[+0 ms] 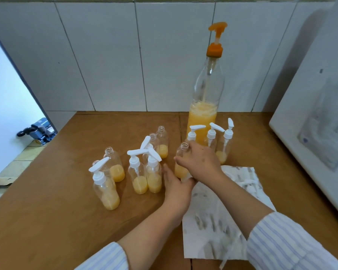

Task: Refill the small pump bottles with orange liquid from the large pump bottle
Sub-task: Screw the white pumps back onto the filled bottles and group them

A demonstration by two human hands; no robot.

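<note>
Two hands on one uncapped small bottle (180, 162) mid-table, right hand (200, 162) gripping its body from above, left hand (177, 189) fingers against its base, grip unclear, large pump bottle (205, 98) just behind, about a third full, paper towel (219, 217) under right forearm

Bright, even daylight, soft shadows, slight blur, edges bowed by wide-angle.
</note>
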